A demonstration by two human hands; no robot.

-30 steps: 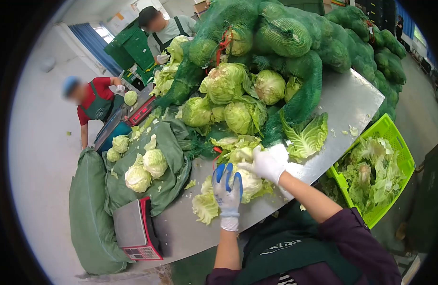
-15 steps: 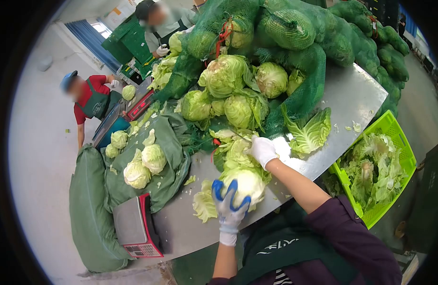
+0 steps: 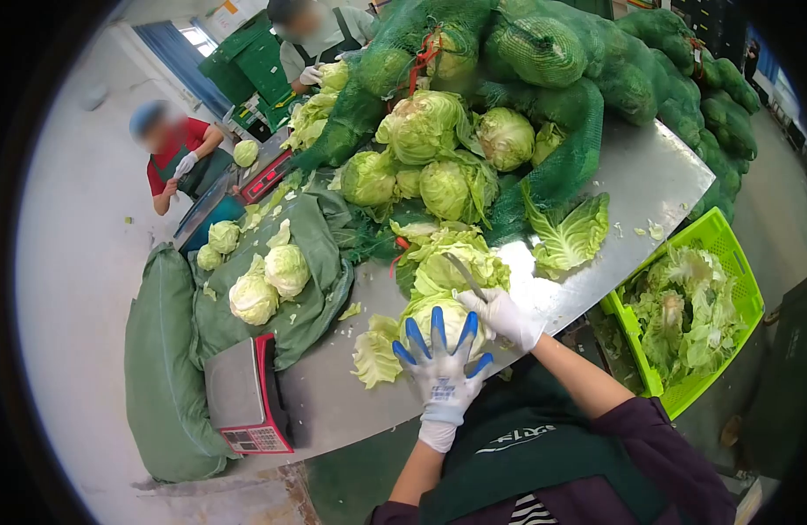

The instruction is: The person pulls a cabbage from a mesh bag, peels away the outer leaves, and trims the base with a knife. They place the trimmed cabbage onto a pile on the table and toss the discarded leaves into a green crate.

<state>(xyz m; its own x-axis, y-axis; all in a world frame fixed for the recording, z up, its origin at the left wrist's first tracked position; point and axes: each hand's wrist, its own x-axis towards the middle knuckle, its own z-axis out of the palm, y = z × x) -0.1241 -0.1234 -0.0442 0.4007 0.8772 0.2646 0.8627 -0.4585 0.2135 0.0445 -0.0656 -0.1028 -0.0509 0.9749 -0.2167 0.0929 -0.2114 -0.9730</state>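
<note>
left hand (image 3: 443, 372) splayed flat on cabbage (image 3: 424, 310) | right hand (image 3: 507, 317) clamped on knife (image 3: 464, 273) | apron (image 3: 526, 455) lettering unreadable

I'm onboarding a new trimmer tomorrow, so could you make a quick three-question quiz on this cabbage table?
1. True or false: the left hand lies on a cabbage at the near edge of the table.
2. What does the right hand hold?
A) a knife
B) a scale
C) a net sack
3. Fill in: the lime-green crate holds loose trimmed ____.

Key: 1 true; 2 A; 3 leaves.
</note>
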